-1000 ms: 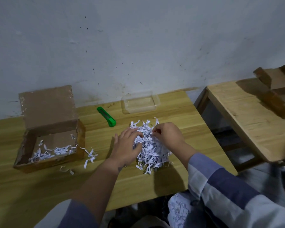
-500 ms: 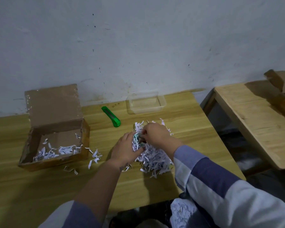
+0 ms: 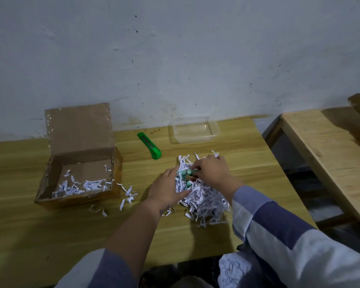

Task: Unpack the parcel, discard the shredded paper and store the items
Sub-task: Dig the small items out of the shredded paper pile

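My right hand pinches small green tube-shaped things in the white shredded paper pile, my left hand flat beside.

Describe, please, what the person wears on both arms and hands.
Both hands, left hand and right hand, are bare: no gloves or rings show. The right sleeve has broad blue, dark blue and pale bands and reaches the wrist. The left sleeve, in similar colours, sits near the elbow, leaving the forearm bare.

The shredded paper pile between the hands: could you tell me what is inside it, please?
Teal cylindrical items show through the shredded paper pile, where the right hand pinches at them and the left hand rests beside. Anything deeper is covered.
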